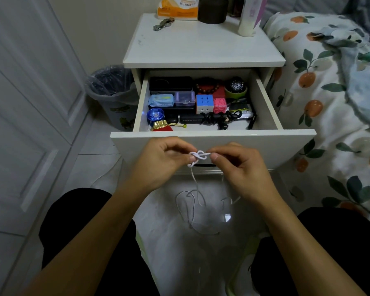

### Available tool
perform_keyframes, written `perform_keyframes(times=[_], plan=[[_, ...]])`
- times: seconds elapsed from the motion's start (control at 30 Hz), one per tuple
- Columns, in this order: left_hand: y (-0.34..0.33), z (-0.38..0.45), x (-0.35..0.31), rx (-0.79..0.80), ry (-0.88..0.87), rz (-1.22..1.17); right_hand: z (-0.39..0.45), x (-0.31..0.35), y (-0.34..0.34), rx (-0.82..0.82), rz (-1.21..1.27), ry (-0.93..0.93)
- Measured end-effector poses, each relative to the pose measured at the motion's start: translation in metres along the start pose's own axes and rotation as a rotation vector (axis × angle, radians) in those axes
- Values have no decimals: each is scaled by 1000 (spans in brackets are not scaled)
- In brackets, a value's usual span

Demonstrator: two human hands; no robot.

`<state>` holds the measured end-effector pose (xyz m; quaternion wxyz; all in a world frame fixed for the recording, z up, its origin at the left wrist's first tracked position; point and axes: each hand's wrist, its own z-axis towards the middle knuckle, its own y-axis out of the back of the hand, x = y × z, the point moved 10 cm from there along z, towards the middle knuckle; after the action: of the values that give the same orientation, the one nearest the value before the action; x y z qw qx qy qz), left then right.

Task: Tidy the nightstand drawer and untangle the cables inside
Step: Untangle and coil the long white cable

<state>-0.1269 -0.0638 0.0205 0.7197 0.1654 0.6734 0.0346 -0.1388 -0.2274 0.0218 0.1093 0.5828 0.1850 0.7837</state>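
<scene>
White cable: thin, light, limp. Left hand and right hand pinch its knot below the drawer front; grip beside the knot.

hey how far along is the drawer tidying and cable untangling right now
Done: the drawer is open and one white cable is out, trailing to the floor. In hand: the left hand and right hand pinch its knot, not yet undone. Left: the black cable bundle lies tangled at the drawer's front, among the puzzle cube and other items.
</scene>
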Motion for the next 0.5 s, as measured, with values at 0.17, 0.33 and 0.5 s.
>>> perform_keyframes(times=[0.17, 0.33, 0.5], plan=[[-2, -4, -21, -30, -220, 196, -3, 3, 1, -14, -122, 45], [-5, -8, -24, 3, -286, 190, -3, 0, 5, -64, -19, -14], [-7, -12, -26, -31, -340, 226, -2, -11, -2, 5, 103, -134]])
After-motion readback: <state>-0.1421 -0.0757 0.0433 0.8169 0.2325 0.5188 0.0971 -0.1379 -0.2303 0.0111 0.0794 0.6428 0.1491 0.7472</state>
